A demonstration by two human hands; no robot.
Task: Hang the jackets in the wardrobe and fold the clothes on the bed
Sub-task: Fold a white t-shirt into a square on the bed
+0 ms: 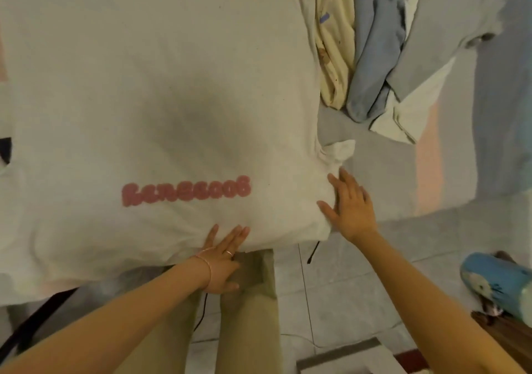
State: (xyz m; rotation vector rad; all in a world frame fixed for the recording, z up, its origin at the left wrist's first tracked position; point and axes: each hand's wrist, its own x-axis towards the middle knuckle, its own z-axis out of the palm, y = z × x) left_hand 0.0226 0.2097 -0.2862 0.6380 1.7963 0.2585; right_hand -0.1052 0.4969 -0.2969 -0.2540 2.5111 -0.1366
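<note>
A large white garment with pink lettering lies spread flat on the bed, its near edge hanging over the bedside. My left hand lies with straight fingers on that near edge, a ring and bracelet showing. My right hand presses flat on the garment's right corner, fingers spread. Neither hand grips the cloth.
A heap of clothes lies at the back right: a cream piece, a blue one and a grey one. The grey bedsheet shows to the right. Below are tiled floor, my legs in khaki trousers, and a blue cylindrical object.
</note>
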